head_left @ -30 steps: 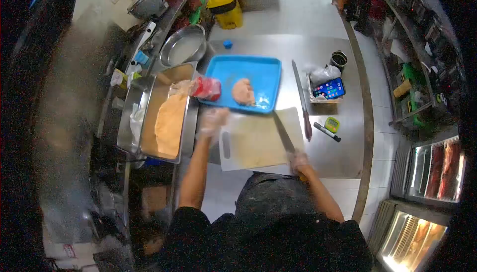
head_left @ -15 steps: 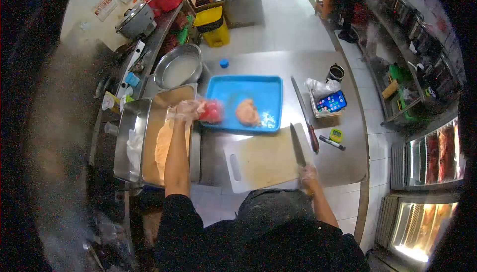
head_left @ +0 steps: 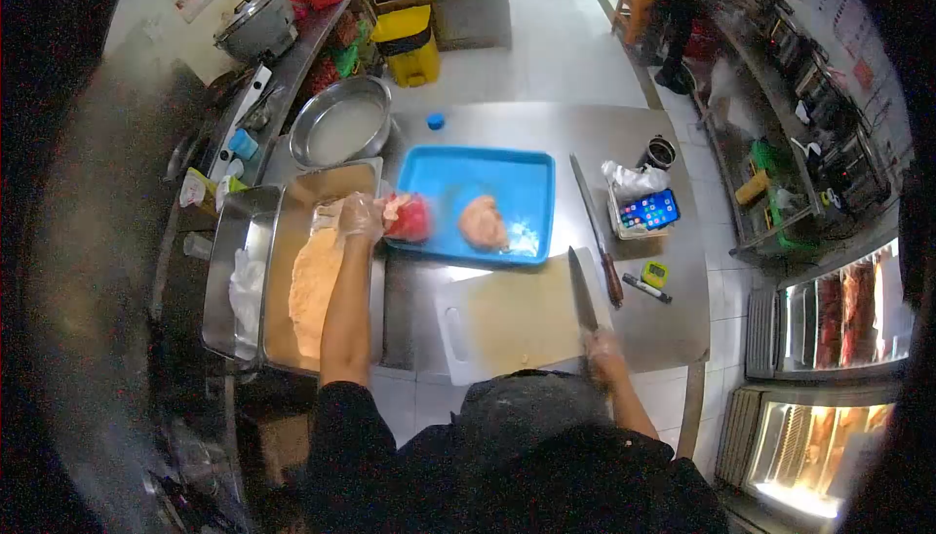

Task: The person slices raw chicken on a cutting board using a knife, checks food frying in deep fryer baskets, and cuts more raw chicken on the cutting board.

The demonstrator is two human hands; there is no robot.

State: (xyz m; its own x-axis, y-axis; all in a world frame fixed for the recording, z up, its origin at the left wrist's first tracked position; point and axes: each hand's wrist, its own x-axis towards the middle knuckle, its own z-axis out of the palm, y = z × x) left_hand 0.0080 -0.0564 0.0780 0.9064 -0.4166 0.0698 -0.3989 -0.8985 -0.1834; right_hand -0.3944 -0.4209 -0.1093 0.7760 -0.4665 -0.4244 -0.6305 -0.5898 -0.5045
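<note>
The person's right hand [head_left: 604, 351] is clamped round the handle of a broad knife [head_left: 582, 290], whose blade points to the far side and lies over the right part of a pale cutting board [head_left: 517, 312]. The left hand [head_left: 361, 218] is well apart from it, at the far right part of a metal pan [head_left: 278, 285] that holds a light orange mass [head_left: 314, 292]; whether its fingers are closed on something cannot be told. Both hands seem to wear thin clear gloves.

Just right of the left hand, a blurred red item [head_left: 411, 219] with something pale against it is at the left side of a blue tray [head_left: 526, 188]. A pale pink piece [head_left: 483, 223] lies in the tray, right of the middle. The tray is on the metal table [head_left: 643, 324], on the far side of the board.

To the right of the tray, a long knife [head_left: 597, 227] lies with its dark handle toward the near side. Farther right, a phone [head_left: 651, 210] rests on a small box [head_left: 639, 232], with a green timer [head_left: 654, 274] and a marker [head_left: 647, 288] nearer. A round metal basin [head_left: 340, 122] is beyond the pan.
</note>
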